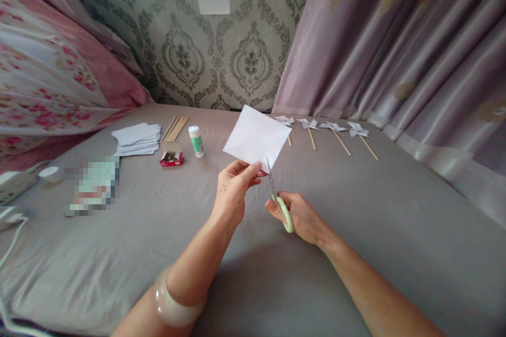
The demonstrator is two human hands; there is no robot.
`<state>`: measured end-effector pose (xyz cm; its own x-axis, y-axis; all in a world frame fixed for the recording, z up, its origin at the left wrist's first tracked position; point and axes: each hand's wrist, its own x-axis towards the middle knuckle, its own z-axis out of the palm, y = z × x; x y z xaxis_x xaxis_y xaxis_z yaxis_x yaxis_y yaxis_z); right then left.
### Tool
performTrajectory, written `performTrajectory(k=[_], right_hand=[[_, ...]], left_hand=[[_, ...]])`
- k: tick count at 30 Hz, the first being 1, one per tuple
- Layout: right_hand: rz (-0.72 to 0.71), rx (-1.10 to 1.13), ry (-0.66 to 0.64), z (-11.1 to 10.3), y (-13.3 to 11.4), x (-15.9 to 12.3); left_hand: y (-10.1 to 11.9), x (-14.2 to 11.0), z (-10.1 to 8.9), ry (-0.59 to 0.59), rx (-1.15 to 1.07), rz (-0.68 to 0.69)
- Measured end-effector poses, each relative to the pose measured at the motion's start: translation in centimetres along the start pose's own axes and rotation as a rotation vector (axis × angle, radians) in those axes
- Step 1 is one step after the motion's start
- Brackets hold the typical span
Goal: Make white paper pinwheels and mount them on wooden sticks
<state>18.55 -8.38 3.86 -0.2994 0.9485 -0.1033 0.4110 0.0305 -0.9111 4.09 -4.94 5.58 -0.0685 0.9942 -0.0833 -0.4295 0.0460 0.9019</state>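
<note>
Left hand (234, 185) pinches paper (258, 134); inward-angled right hand (303, 216) holds scissors (285, 211).

A glossy, pale, rounded bangle (174, 307) encircles the left forearm (200, 255).

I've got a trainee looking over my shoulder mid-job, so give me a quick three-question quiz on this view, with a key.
1. Which hand is gripping the scissors?
2. True or false: in the picture, the red box stands to the right of the white-and-green tube.
3. How many paper pinwheels on sticks can be seen?

Key
1. The right hand; the left hand holds the white sheet.
2. False: the red box is to the left of the white-and-green tube.
3. Four, the leftmost partly hidden behind the white sheet.
</note>
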Motion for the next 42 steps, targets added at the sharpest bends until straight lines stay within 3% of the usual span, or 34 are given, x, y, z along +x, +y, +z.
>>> performTrajectory(k=[42], right_hand=[[0.072,0.006,0.171,0.87,-0.15,0.29]], left_hand=[[0.09,-0.29,0.26,0.016,-0.034,-0.014]])
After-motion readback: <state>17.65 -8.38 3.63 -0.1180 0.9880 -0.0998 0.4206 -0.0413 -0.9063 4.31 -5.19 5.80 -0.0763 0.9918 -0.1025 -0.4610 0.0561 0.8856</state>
